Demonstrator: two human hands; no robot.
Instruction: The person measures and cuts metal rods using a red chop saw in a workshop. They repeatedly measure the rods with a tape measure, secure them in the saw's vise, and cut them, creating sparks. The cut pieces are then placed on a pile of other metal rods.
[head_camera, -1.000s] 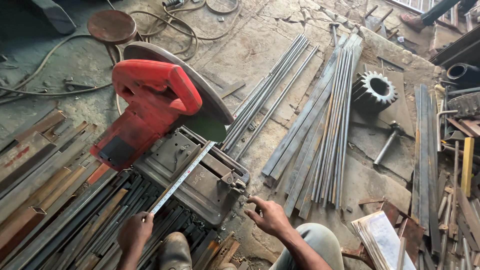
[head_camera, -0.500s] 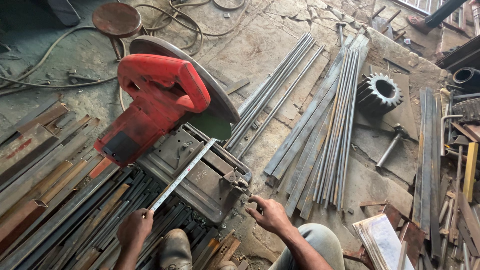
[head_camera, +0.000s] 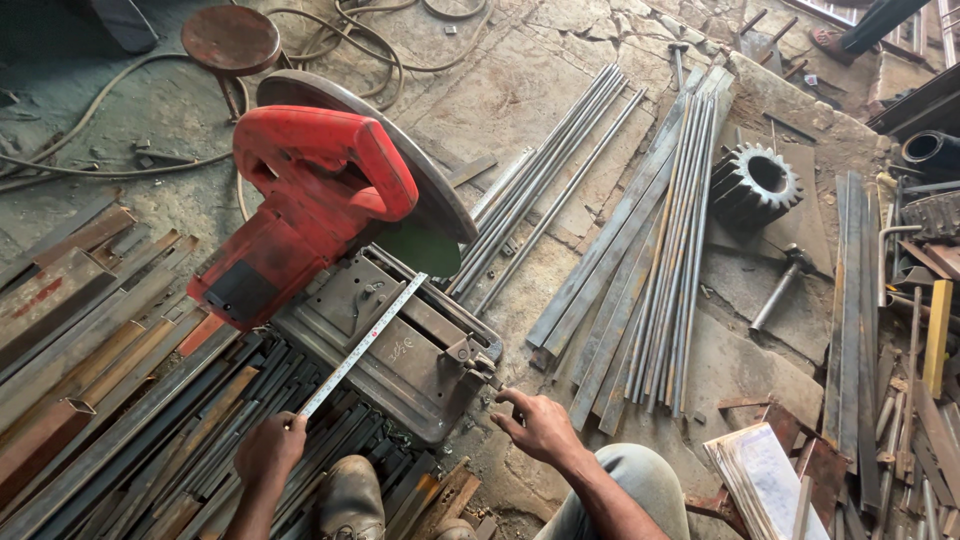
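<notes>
A left hand (head_camera: 268, 447) pinches a white steel measuring tape (head_camera: 362, 345) stretched across the grey metal base (head_camera: 400, 355) of a red chop saw (head_camera: 300, 200); the right hand (head_camera: 540, 427), fingers loosely spread, apparently touches the base's vise handle (head_camera: 475, 356).

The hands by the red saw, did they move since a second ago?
Hardly. The left hand still holds the measuring tape stretched across the saw's base. The right hand stays beside the vise handle, fingers shifted slightly. The red saw stayed raised.
</notes>
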